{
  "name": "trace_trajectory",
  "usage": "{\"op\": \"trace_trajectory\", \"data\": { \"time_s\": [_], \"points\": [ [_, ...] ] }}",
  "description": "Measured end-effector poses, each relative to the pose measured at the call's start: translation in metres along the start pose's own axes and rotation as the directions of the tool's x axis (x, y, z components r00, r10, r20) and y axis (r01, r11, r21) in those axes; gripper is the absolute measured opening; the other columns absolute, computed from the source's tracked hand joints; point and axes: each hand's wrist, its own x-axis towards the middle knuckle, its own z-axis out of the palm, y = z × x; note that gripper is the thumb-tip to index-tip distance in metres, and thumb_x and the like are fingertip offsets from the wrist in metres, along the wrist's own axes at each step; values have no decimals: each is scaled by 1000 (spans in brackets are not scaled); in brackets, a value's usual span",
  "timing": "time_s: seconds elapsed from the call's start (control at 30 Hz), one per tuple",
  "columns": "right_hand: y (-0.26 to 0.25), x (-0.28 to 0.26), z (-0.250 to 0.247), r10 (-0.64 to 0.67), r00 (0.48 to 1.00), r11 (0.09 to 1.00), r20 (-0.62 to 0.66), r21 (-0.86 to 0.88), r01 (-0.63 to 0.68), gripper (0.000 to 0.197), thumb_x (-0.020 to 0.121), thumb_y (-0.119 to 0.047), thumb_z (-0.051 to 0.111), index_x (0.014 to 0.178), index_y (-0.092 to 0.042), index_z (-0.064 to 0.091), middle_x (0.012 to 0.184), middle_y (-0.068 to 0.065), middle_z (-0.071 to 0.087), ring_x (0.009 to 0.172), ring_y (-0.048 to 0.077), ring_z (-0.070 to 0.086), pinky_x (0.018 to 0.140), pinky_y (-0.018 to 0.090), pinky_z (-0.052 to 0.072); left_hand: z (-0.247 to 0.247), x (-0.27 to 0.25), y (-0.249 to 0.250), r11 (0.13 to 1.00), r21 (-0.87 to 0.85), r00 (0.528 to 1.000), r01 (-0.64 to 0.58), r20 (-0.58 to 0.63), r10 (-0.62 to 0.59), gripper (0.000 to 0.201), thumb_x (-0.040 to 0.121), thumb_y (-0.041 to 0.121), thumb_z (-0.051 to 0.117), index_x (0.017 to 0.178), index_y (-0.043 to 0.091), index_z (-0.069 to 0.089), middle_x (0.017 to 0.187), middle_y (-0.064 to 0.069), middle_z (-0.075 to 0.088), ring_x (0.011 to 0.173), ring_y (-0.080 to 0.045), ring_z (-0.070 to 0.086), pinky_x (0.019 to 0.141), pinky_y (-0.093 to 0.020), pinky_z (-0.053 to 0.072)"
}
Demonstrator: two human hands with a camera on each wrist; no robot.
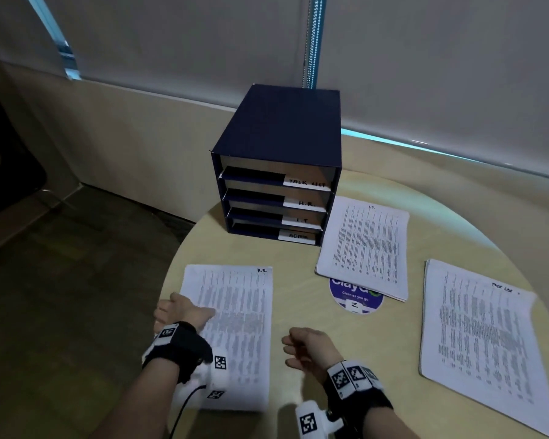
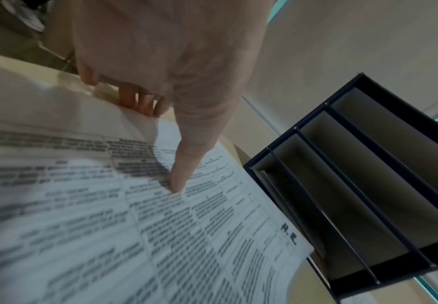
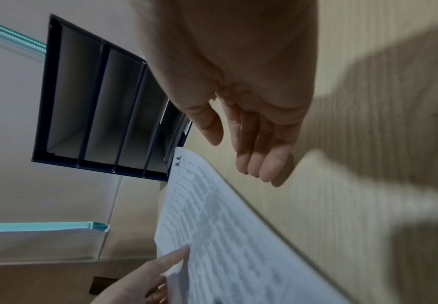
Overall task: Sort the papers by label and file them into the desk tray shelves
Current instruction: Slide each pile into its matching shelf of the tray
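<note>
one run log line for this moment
left hand: pinching edge of H.R. paper stack | right hand: free above table | I.T. stack, task list stack: unfiled | desk tray

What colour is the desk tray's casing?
Dark navy blue desk tray; clearest in the head view.

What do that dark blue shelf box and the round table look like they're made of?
The shelf box looks like matte navy card or thin board: its walls are thin and flat with sharp folded edges, and the inside is pale and unshiny. It could be covered board; I can't be sure. The table looks like light wood or a wood-look laminate: the right wrist view shows fine straight grain lines and a smooth, low-sheen top.
</note>
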Motion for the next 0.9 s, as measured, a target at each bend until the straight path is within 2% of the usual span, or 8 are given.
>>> {"op": "trace_trajectory", "data": {
  "time_s": [0.1,0.2,0.3,0.4,0.53,0.63,0.77,0.9],
  "points": [
    [1,1,-1,-18,998,993,-57,-121,11,13,84,-6,51,71,-9,54,66,8,51,49,16,45,51,27,41,11,-9,3,997,-72,999,-21,47,24,100,60,37,86,132,5,25,139,-23,30,130,-40,27,102,-51,34],
    [1,1,-5,-53,997,963,-60,-268,35,10,81,-14,56,71,-17,57,73,3,57,64,19,55,66,35,51,24,-25,7,992,-129,997,-6,76,16,101,57,37,88,129,3,27,136,-23,34,127,-40,31,100,-49,36],
    [4,4,-8,-69,997,912,-35,-407,49,18,83,-5,53,77,-22,54,75,-2,54,64,12,52,62,26,49,32,-41,14,987,-159,992,12,122,7,97,59,33,87,130,1,29,137,-24,27,128,-41,30,101,-46,36],
    [11,-3,-9,-136,990,881,-48,-462,99,30,85,5,42,105,-12,56,78,-2,54,64,11,52,48,17,45,37,-52,21,950,-310,995,-30,80,58,70,73,12,73,127,-4,32,136,-26,30,118,-41,40,93,-40,44],
    [-1,-33,-7,-389,904,880,-174,-360,310,27,84,2,41,89,-17,59,82,9,68,72,25,66,57,32,56,28,-74,37,806,-545,969,-230,-51,242,34,90,8,43,123,9,31,121,-19,53,87,-32,54,77,-38,48],
    [-30,-50,-11,-581,791,808,-193,-260,529,33,84,7,42,93,-21,59,91,9,68,84,25,65,72,38,55,4,-103,56,628,-624,882,-466,-274,383,27,94,15,37,116,29,29,107,-10,61,85,-31,59,76,-45,53],
    [-62,-65,-11,-686,702,727,-193,-140,672,25,86,4,47,94,-17,55,98,12,61,89,23,57,81,38,48,-3,-132,73,374,-606,700,-702,-488,521,26,95,25,37,117,34,27,118,-14,55,101,-33,56,85,-50,50],
    [-71,-63,-6,-692,688,720,-220,-148,678,22,72,-9,59,88,-21,50,93,9,59,84,20,54,76,38,47,22,-136,73,426,-565,702,-707,-481,525,32,95,26,38,124,27,27,127,-18,50,112,-34,52,96,-39,43]
  ]
}}
